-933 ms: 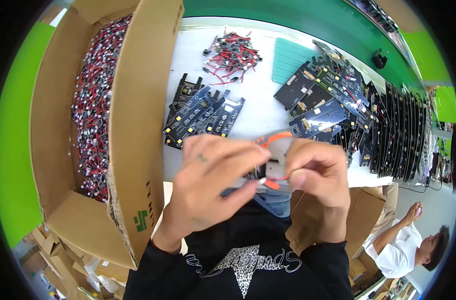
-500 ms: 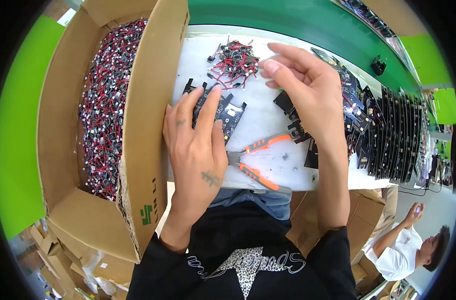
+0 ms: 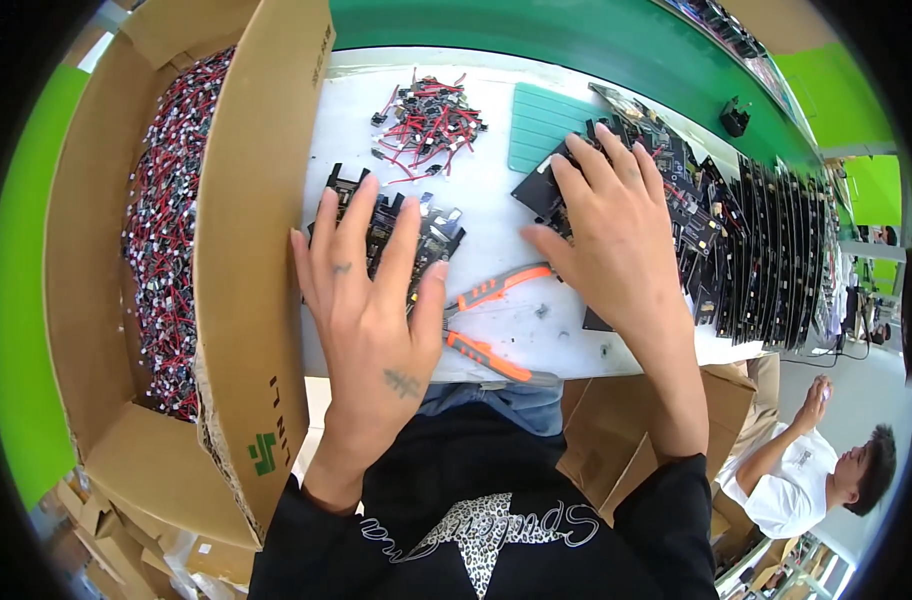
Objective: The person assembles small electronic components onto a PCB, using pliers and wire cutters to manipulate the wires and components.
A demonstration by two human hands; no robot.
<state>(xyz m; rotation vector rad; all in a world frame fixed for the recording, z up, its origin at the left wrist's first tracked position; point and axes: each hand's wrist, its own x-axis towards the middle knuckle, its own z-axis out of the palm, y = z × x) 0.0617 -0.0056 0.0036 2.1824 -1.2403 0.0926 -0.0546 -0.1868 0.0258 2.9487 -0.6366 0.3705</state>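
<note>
My left hand (image 3: 371,300) lies with spread fingers over a few black circuit boards (image 3: 438,232), partly hiding them. At the right, my right hand (image 3: 616,225) is spread over the near-left edge of a pile of black circuit boards (image 3: 691,215), its fingertips touching them. Between my hands, a pair of pliers (image 3: 496,288) with orange and grey handles rests on the white table (image 3: 536,345), its jaws beside my left hand. Beyond my hands is a small heap of parts with red and black wires (image 3: 431,120).
A deep cardboard box (image 3: 251,250) at the left holds many small wired parts (image 3: 171,230). Near the table's back lies a green ridged mat (image 3: 541,120). Black boards stand in a row (image 3: 776,260) at the right. Farther right sits another person (image 3: 791,465) in a white shirt.
My right hand has come down from the air beside the wire heap onto the boards at the right, uncovering the green mat. My left hand stays over its boards. The whole view has shifted slightly.
</note>
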